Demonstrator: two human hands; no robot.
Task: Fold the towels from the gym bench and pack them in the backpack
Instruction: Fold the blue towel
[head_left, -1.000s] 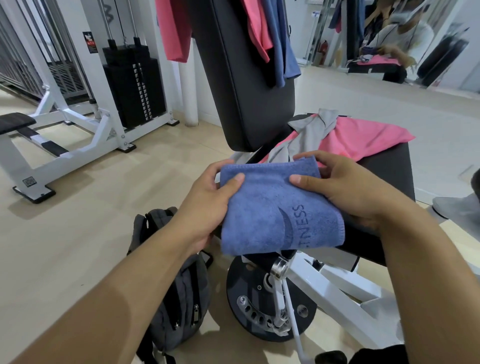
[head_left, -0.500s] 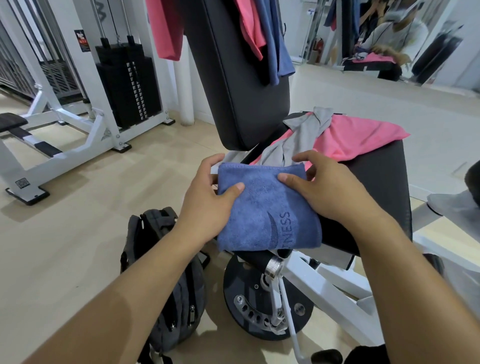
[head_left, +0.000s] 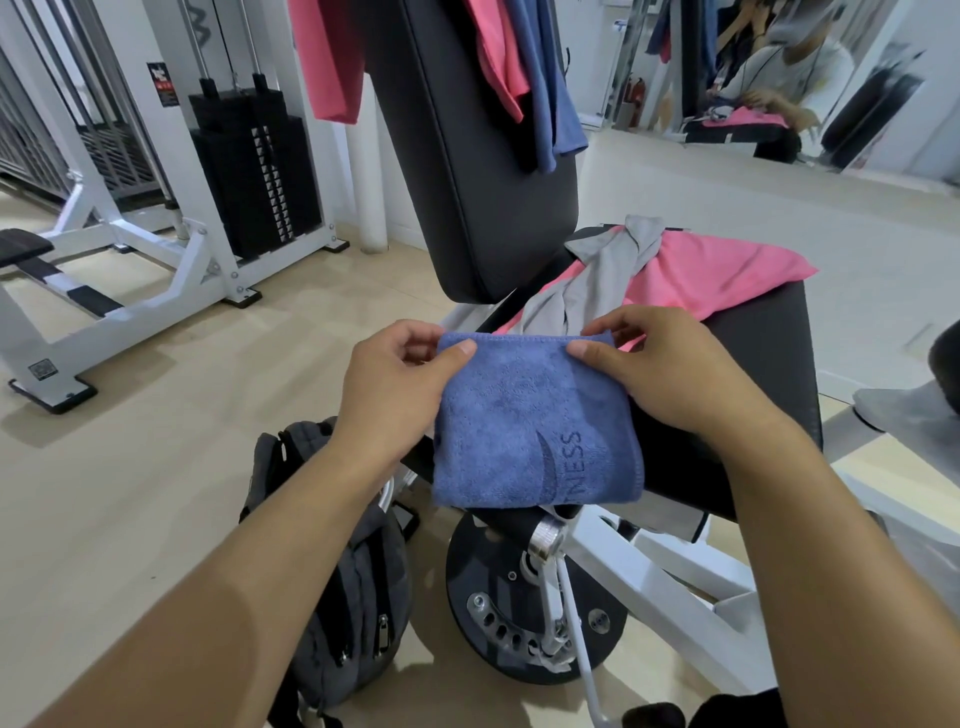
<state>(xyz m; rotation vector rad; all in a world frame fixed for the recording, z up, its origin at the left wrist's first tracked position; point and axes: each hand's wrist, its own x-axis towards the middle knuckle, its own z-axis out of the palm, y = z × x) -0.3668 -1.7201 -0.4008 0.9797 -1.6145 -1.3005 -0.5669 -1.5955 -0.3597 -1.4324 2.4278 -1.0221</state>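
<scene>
Blue towel (head_left: 535, 421) sits folded into a square at the near end of the bench seat (head_left: 763, 364), near edge hanging off the front, part of a dark logo showing on its top face. Going left to right: the grey backpack (head_left: 353, 571) stands on the floor just left of the bench base, below our left forearm; we can't tell whether its main compartment is open. Our left hand (head_left: 395, 384) pinches the towel's far left corner, thumb on top, fingers curled behind the edge. Our right hand (head_left: 670, 374) pinches the far right corner the same way, thumb pressed on the top face, fingers mostly closed over the far edge. Both hands are nearly closed, nothing else in them. Behind the towel, a grey towel (head_left: 597, 280) lies bunched on a pink towel (head_left: 727, 275) spread over the seat. More pink and blue cloth hangs over the upright backrest (head_left: 478, 182).
</scene>
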